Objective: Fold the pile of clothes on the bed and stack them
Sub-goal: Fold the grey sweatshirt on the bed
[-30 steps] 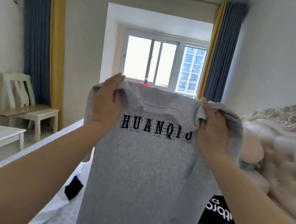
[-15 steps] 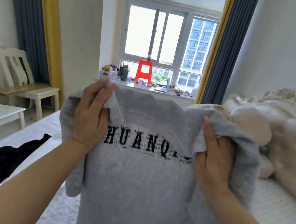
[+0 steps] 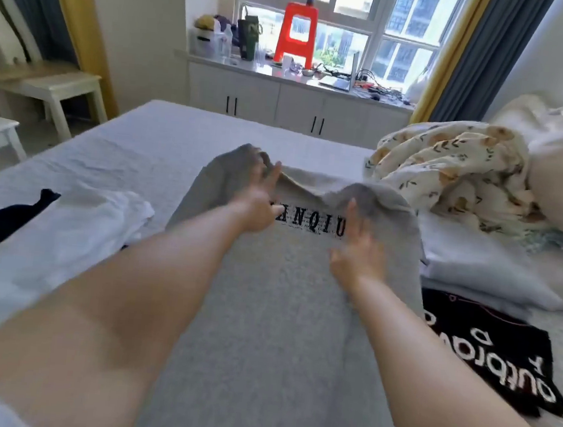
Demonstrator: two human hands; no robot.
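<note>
Grey sweatshirt (image 3: 273,316) w/ black lettering; floral quilt (image 3: 456,168); red stool (image 3: 297,36).

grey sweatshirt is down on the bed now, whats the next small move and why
Probably smooth the shoulders flat. The grey sweatshirt lies front up on the bed, but its collar end is bunched and raised. The left hand and right hand rest on it with fingers spread, gripping nothing, so pressing outward comes before any fold.

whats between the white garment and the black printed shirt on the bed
The grey sweatshirt lies spread between white garment and black shirt, in the head view.
</note>
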